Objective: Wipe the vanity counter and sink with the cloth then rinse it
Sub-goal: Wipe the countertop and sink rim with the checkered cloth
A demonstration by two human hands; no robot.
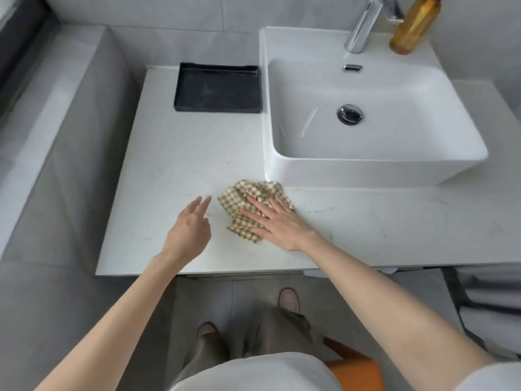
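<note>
head view: the right hand (277, 221) lies flat with fingers straight and spread, pressing on the checked cloth (245, 203) at the centre of the frame. the cloth shows under and left of those fingers, bunched, its longer run going up the frame to the near left corner of the sink (366, 172). the left hand (189, 230), relaxed and holding nothing, is just left of the cloth, apart from it, over the counter (169, 165). a black tray (217, 88) stands upper left beside the sink. the faucet (363, 26) and an amber bottle (414, 26) stand top right.
</note>
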